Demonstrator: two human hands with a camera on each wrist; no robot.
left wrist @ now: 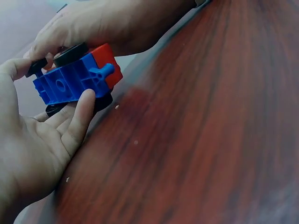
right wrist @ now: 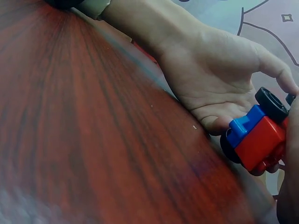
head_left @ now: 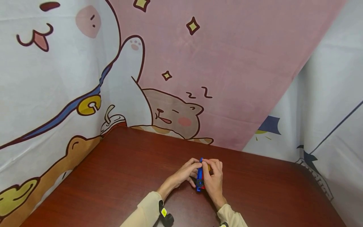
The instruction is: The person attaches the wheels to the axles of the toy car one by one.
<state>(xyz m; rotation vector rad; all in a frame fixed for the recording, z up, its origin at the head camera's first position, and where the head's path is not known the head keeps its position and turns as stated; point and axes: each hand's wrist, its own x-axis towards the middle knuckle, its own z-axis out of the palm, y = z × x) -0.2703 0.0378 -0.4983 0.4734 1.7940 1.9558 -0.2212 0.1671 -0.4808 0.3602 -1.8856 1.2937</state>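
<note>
A small toy car point(head_left: 199, 180) is held between both hands over the table. It has a blue chassis point(left wrist: 70, 84), a red body point(right wrist: 260, 142) and black wheels point(right wrist: 271, 103); a bit of yellow shows beside the right fingers in the head view. My left hand point(head_left: 184, 173) grips it from the left, thumb at the far end and fingers along the wheels underneath. From the other side my right hand point(head_left: 214, 179) holds the car, its thumb near the left thumb. The right fingertips are mostly hidden behind the car in the left wrist view.
Both hands are above a dark reddish-brown wooden table point(head_left: 127, 164). A few tiny pale crumbs point(left wrist: 136, 142) lie on it. A cloth point(head_left: 241, 63) printed with cartoon animals hangs along the table's far and side edges.
</note>
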